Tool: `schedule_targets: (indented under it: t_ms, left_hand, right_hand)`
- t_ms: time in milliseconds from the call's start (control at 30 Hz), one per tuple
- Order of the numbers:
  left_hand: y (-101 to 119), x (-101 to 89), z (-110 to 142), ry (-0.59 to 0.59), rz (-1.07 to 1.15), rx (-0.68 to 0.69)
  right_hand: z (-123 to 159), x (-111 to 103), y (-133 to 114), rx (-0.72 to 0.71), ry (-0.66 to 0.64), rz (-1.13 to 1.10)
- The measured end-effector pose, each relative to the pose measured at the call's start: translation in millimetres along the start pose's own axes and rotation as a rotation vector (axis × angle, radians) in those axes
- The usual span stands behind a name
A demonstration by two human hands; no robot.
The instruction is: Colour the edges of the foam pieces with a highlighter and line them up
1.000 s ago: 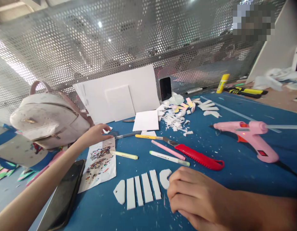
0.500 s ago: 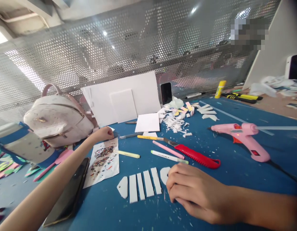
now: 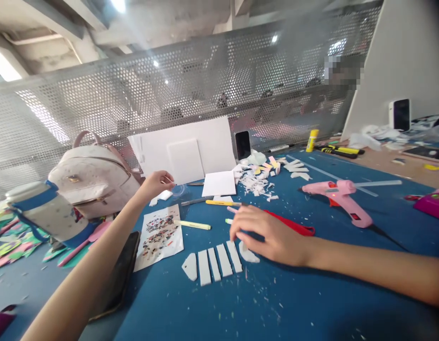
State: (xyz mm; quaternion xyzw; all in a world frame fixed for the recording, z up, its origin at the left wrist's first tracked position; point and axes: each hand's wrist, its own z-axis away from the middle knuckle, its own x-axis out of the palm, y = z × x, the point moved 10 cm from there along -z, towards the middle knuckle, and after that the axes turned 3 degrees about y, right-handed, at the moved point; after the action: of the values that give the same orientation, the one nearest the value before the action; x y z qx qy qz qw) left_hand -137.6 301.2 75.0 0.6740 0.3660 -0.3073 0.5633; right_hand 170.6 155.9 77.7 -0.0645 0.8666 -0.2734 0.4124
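My left hand (image 3: 158, 184) is over the back left of the blue table, its fingers pinched together. A clear, thin looped thing (image 3: 178, 190) shows by its fingertips; what the pinch holds, I cannot make out. My right hand (image 3: 267, 233) is at right of centre, palm down, fingers curved and thumb apart, with nothing visible in it. Below its fingertips is a rounded white foam piece (image 3: 248, 255), right of several white foam strips (image 3: 204, 267) and a pointed foam piece with a hole (image 3: 190, 267). That hand partly hides a red cutter (image 3: 294, 223) and pens.
A sheet of coloured beads (image 3: 162, 237), a yellow pen (image 3: 194, 225) and a dark phone (image 3: 120, 279) lie at left. A backpack (image 3: 93, 175) and a cup (image 3: 45, 213) stand behind. Foam scraps (image 3: 255, 182) lie at the back; a pink glue gun (image 3: 342, 199) is at right.
My left hand has lifted away from the bead sheet, further back. My right hand has moved back and left, uncovering more of the rounded foam piece. The view has shifted.
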Motion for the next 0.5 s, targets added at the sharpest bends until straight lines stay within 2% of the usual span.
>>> schedule_targets:
  t_ms: [100, 233, 333, 400, 500]
  left_hand:
    - [21, -2.5, 8, 0.035, 0.069, 0.048]
    - [47, -2.6, 16, 0.064, 0.125, 0.086]
    - [64, -5.1, 19, 0.092, 0.154, 0.12]
    - [73, -7.4, 19, 0.112, 0.159, 0.142]
    - [80, -10.2, 19, 0.139, 0.152, 0.167]
  right_hand:
    - [-42, -12, 14, 0.113, 0.05, -0.041]
    - [-101, -18, 56, 0.331, 0.094, -0.039]
    - [-133, -3, 78, 0.438, -0.018, -0.054]
    - [-147, 10, 80, 0.453, -0.106, -0.096]
    - [-161, 19, 80, 0.432, -0.128, -0.14]
